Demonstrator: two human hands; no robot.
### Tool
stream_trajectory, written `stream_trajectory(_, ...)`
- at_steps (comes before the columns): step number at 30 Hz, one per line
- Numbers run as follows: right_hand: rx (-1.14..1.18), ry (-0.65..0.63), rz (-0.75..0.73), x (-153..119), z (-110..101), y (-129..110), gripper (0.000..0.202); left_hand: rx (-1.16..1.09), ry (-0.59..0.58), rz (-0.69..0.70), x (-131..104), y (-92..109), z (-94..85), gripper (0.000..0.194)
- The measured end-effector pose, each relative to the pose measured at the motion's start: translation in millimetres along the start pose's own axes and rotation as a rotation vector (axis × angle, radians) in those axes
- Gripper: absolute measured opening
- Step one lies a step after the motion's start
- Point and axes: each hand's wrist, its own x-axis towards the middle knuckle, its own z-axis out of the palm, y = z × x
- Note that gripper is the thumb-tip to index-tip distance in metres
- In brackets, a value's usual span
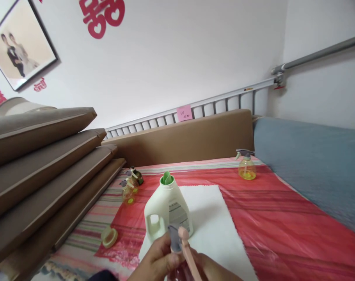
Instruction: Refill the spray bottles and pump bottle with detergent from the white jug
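Note:
A pink spray bottle (175,239) with a grey head and a long pink trigger is between my hands at the bottom of the view. My left hand (157,260) pinches it around the collar below the head. Behind the trigger, my right hand (214,269) closes about the bottle's body, its fingers partly hidden. Just beyond stands a pale green detergent jug (162,203), upright, with its green pouring spout (167,178) uncovered. Under the jug lies a white cloth (215,218). A round pale green cap (109,237) rests to the left.
Several spray bottles (127,191) stand at the left, and one with yellow liquid (247,169) at the back right. Red plastic sheeting (271,218) covers the striped surface. Stacked brown cushions (43,168) rise on the left; a blue-grey padded side (312,164) borders the right.

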Motion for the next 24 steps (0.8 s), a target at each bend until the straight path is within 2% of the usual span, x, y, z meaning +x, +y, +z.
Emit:
stream_trajectory(2, 0.151, -0.027, -0.053, 7, 7, -6, 0.071, -0.044, 0.094, 0.079, 2, 4, -5.9, 0.029)
stream_trajectory(7, 0.487, -0.106, 0.007, 20, 23, 1, 0.06, -0.02, 0.323, 0.223, -2, 26, -22.2, 0.027)
stream_trajectory(11, 0.595, -0.02, 0.013, 26, 29, 21, 0.053, 0.014, 0.376, 0.283, -4, 30, -25.1, 0.027)
stream_trajectory(13, 0.605, 0.02, -0.032, 30, 29, 30, 0.052, -0.011, 0.424, 0.312, -4, 29, -23.2, 0.027)
stream_trajectory(16, 0.53, 0.137, -0.183, 33, 23, 44, 0.07, -0.061, 0.491, 0.363, -3, 26, -19.2, 0.028)
stream_trajectory(18, 0.523, 0.182, -0.184, 32, 19, 49, 0.082, -0.058, 0.503, 0.372, -2, 25, -18.0, 0.029)
stream_trajectory(21, 0.631, 0.066, -0.012, 28, 18, 45, 0.066, -0.079, 0.493, 0.356, -1, 24, -19.6, 0.031)
stream_trajectory(24, 0.627, 0.058, -0.002, 25, 23, 34, 0.049, -0.136, 0.469, 0.349, 0, 24, -22.0, 0.032)
